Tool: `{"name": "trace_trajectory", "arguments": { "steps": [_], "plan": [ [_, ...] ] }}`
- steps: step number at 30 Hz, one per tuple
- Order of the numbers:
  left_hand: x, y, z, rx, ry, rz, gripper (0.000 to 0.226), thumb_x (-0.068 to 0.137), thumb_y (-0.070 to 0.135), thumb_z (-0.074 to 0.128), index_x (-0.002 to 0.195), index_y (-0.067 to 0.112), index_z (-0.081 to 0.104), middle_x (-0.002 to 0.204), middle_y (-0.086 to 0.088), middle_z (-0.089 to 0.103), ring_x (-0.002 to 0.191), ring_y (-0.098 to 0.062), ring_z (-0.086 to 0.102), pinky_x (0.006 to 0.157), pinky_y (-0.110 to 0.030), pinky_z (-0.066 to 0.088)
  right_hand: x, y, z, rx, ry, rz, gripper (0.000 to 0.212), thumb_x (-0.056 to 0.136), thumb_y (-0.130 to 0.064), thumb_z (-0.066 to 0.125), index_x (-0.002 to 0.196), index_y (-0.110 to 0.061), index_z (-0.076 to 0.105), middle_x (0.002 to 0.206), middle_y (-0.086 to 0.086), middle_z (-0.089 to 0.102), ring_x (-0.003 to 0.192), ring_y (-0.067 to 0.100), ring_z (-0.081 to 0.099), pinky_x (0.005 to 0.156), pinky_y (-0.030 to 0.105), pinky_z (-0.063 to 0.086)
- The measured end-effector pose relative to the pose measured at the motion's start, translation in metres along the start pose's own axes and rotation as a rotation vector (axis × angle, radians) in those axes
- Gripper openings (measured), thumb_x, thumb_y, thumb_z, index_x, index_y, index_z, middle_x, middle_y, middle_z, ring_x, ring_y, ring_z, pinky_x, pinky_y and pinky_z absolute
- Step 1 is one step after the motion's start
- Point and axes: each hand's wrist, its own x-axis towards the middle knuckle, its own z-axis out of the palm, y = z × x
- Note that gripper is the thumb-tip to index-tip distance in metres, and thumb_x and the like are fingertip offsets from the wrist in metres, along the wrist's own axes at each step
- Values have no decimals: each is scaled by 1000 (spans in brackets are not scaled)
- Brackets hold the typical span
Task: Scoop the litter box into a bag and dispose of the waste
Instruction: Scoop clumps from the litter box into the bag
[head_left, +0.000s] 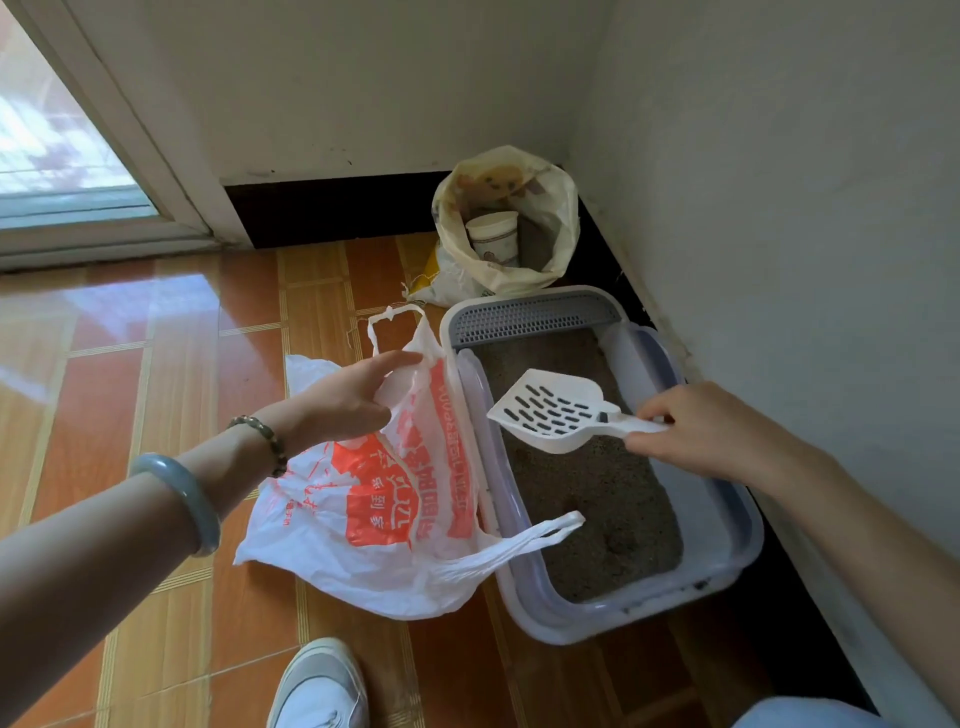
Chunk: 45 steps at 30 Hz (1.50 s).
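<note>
The right hand grips the one scoop's handle, blade empty above the litter box; the left hand pinches the mouth of the single plastic bag, lying against the box's left wall. The box runs lengthwise away from the person (right hand nearer), so loads likely cross leftward.

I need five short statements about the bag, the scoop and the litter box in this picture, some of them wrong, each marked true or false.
1. The right hand holds the white scoop by its handle. True.
2. The scoop is loaded with clumps. False: it is empty, held above the litter.
3. The left hand grips the plastic bag near its opening. True.
4. The plastic bag lies inside the litter box. False: it rests on the floor beside the box, with one handle draped over the rim.
5. A paper cup stands inside the sack in the corner. True.
</note>
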Motion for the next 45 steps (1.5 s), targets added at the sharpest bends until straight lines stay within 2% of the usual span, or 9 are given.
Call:
{"name": "trace_trajectory", "arguments": {
  "steps": [2,6,12,17,22,27,32,38,45],
  "plan": [
    [2,0,3,19,-6,14,74,80,-14,46,139,30,35,122,-5,49,86,-20,62,54,-31,56,1,12,10,54,16,23,14,80,-38,60,73,-27,65,66,2,61,60,17,55,54,29,35],
    [7,1,9,42,-8,11,76,80,-16,44,140,29,34,116,-3,49,75,-9,56,43,-16,43,5,30,27,-40,-32,117,23,81,-39,58,83,-19,68,74,4,63,66,18,57,56,30,40],
    [11,-2,11,5,-35,-2,77,81,-17,48,139,32,35,124,-1,48,102,-23,59,64,-35,60,20,12,82,-214,-263,120,22,89,-34,51,97,-16,61,76,-1,54,74,15,56,61,27,43],
    [13,-2,11,9,-30,-15,78,80,-18,47,139,33,35,124,-2,47,99,-22,58,56,-26,56,26,-2,119,-41,-247,142,20,92,-30,48,96,-14,58,84,2,58,72,17,57,57,27,42],
    [13,-2,10,55,-6,8,78,80,-17,46,140,31,34,120,-2,46,91,-19,58,57,-29,57,43,-6,143,121,-194,147,24,94,-30,43,102,-11,55,93,8,61,83,24,61,71,36,50],
    [11,-2,10,51,-19,11,77,81,-17,46,140,30,34,122,0,45,100,-23,57,63,-34,59,57,-4,146,201,-158,147,21,96,-31,40,102,-12,48,89,6,56,81,24,59,65,33,44],
    [11,-4,10,55,-12,1,79,80,-18,47,140,31,33,122,0,42,101,-23,54,55,-24,55,61,0,144,301,-102,181,20,98,-32,36,96,-13,44,90,8,58,77,24,59,51,30,39],
    [11,-5,11,61,-18,4,79,80,-18,47,141,30,33,125,-1,44,104,-24,55,55,-24,55,74,2,142,310,-93,223,25,98,-31,36,107,-9,45,100,12,58,81,23,55,62,31,39],
    [9,-7,8,53,-31,10,76,82,-17,46,141,29,33,128,-2,47,105,-23,56,60,-27,58,77,1,131,341,35,180,17,98,-31,35,96,-16,41,78,3,55,64,16,53,49,29,36]
  ]
}}
